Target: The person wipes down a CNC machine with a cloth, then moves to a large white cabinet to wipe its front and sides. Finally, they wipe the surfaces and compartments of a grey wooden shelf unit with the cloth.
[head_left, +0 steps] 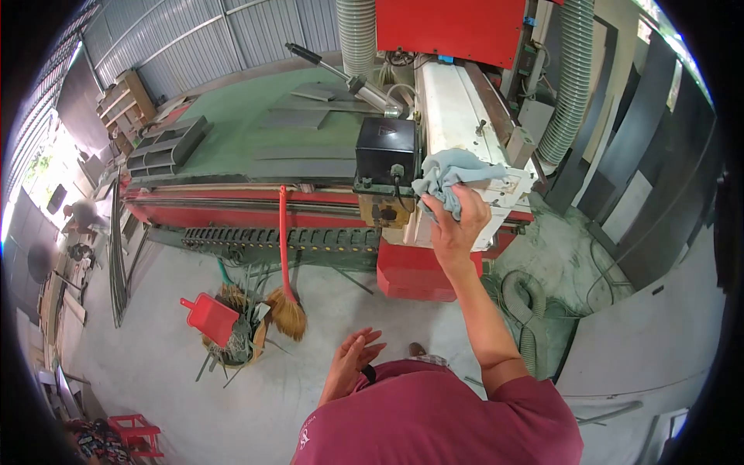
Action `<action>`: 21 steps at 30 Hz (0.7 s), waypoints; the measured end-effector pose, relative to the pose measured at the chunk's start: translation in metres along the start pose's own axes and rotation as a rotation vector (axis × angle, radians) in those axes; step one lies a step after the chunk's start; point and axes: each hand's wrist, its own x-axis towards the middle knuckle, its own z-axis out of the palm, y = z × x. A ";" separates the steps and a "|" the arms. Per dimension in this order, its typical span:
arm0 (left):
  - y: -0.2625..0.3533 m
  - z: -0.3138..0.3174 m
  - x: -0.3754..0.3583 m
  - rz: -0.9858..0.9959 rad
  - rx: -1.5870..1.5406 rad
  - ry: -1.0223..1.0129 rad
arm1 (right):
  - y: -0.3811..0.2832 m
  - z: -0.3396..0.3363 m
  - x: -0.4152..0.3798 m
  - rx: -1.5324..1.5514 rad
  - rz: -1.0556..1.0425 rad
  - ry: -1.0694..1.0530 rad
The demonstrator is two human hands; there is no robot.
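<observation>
blue-grey cloth is clamped in fingers of right hand, white beam just beyond them; wiping seemingly being done, steady grip called for next. left hand: fingers held slightly apart.

A workshop: a big machine with a green bed and ribbed hoses, dark boards leaning at the right, a corrugated metal wall behind, and (handy for dust) a broom and dustpan on the grey floor.
</observation>
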 end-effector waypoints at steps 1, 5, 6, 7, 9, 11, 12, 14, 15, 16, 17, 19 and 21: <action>-0.003 -0.001 0.001 -0.011 -0.004 0.008 | 0.004 -0.005 -0.002 0.011 0.014 -0.035; -0.005 -0.002 0.015 0.032 -0.003 0.061 | 0.022 -0.023 0.021 0.069 0.160 -0.094; -0.006 -0.002 0.016 0.032 0.000 0.065 | 0.025 -0.028 0.030 0.086 0.235 -0.073; -0.006 -0.002 0.017 0.034 0.001 0.068 | 0.028 -0.039 0.042 0.119 0.275 -0.014; -0.007 -0.001 0.023 0.026 -0.017 0.082 | 0.028 -0.063 0.067 0.130 0.322 0.208; -0.006 0.002 0.028 0.022 -0.017 0.091 | 0.030 -0.076 0.069 0.101 0.339 0.352; -0.007 0.003 0.030 0.020 -0.015 0.098 | 0.032 -0.081 0.065 0.134 0.344 0.415; -0.008 0.005 0.035 -0.003 -0.015 0.096 | 0.030 -0.088 0.056 0.168 0.349 0.477; -0.008 0.007 0.038 -0.014 -0.015 0.090 | 0.026 -0.090 0.052 0.142 0.281 0.193; -0.009 0.009 0.040 -0.010 -0.018 0.094 | 0.023 -0.088 0.050 0.116 0.208 -0.088; -0.008 0.010 0.041 -0.026 0.005 0.079 | 0.023 -0.075 0.045 0.143 0.166 -0.154; -0.007 0.012 0.044 -0.016 0.027 0.078 | 0.033 -0.066 0.032 0.077 0.255 -0.186; -0.007 0.013 0.044 -0.031 0.088 0.051 | 0.062 -0.059 0.011 -0.036 0.318 -0.137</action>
